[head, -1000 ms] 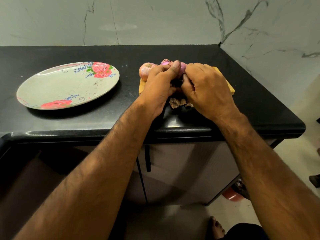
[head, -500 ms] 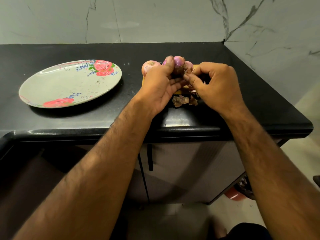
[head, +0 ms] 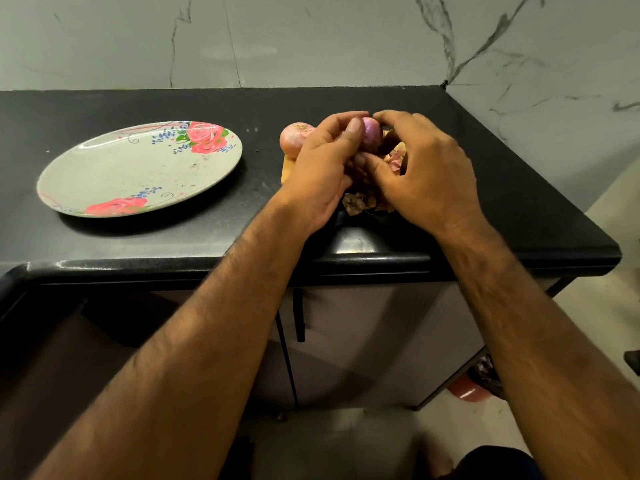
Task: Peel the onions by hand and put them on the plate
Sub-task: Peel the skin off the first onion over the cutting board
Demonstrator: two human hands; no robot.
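A purple, shiny onion [head: 371,135] is held above a small wooden board [head: 288,167] between both hands. My left hand [head: 322,168] grips it from the left with thumb and fingers curled round it. My right hand [head: 426,174] curls over it from the right, fingertips on its top. A second, unpeeled pinkish onion [head: 294,138] lies on the board just left of my left hand. Dry brown peel scraps [head: 360,202] lie on the counter under my hands. The oval flowered plate [head: 114,174] sits to the left with nothing on it.
The black counter [head: 207,233] ends at a rounded front edge near my wrists and at a corner on the right. Marble wall panels stand behind and to the right. Cabinet doors and floor lie below, with a red object [head: 465,393] low right.
My right hand has moved back in from pulling peel away and now closes over the onion's top. The onion shows more bare purple surface. The left hand keeps its hold.
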